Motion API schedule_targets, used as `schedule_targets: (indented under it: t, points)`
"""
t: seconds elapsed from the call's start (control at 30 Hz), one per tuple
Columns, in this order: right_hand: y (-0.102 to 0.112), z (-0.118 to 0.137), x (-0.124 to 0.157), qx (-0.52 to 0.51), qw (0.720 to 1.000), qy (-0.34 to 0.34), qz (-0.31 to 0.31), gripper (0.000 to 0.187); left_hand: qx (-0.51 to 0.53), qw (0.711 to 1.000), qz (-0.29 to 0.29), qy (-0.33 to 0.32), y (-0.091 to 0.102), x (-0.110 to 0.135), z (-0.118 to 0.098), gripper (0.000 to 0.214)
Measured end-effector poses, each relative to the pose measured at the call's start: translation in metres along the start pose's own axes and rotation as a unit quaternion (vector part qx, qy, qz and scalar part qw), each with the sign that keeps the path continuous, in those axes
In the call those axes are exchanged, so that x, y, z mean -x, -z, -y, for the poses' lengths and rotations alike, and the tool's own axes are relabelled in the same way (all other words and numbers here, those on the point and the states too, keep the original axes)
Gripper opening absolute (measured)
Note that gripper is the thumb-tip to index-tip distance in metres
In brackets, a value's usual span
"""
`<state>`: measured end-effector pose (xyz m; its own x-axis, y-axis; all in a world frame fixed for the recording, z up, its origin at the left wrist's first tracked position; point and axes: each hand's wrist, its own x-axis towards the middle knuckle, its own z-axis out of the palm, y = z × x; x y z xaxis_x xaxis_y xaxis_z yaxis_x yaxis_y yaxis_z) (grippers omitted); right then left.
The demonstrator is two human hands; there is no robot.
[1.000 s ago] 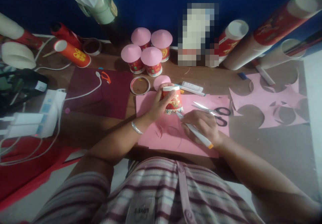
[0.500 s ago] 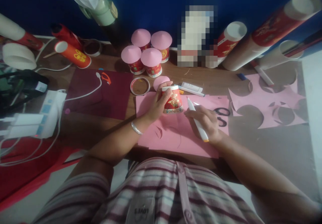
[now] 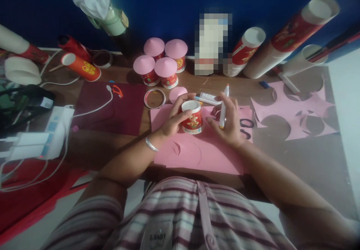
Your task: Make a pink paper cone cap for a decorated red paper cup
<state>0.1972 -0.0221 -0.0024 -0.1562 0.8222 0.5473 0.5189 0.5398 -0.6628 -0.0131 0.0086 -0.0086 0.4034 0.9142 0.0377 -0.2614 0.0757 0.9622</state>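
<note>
My left hand is wrapped round the left side of a red paper cup with a gold pattern and a white rim. The cup is upright, its rim tilted slightly towards me, above pink paper sheets. A white marker is tucked between the fingers of my right hand, its orange tip pointing away from me. The thumb and fingers of that hand are spread at the cup's right, apart from it. A curved line is drawn on the paper. Dark scissor handles show beside my right wrist.
Several red cups with pink cone tops stand at the back. A round lid and a pink disc lie before them. Cut pink scraps are at right, a power strip at left. Tall red-and-white tubes line the back.
The cup has turned upright, showing its open top, and is slightly lower. My right hand has opened its fingers towards the cup, and the marker's tip has swung upward, away from me.
</note>
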Motion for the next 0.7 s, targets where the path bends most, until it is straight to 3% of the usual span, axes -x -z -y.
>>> schedule_targets:
  t: [0.13,0.23,0.4,0.7]
  points:
    - [-0.004,-0.007,0.001,-0.009,1.0,-0.023,0.003,0.07,-0.031,0.999,0.022,-0.034,0.002,0.0,0.001,0.062]
    - [-0.005,-0.01,0.0,-0.018,1.0,-0.004,-0.006,0.07,-0.04,0.997,0.04,-0.06,0.003,-0.001,0.0,0.069]
    - [-0.003,-0.012,-0.002,-0.016,0.999,-0.007,-0.032,0.054,-0.064,0.994,0.045,-0.081,0.005,-0.003,0.002,0.075]
    - [-0.006,-0.015,-0.003,-0.014,0.999,-0.027,-0.044,0.05,-0.149,0.986,0.066,-0.046,-0.003,-0.003,-0.008,0.073]
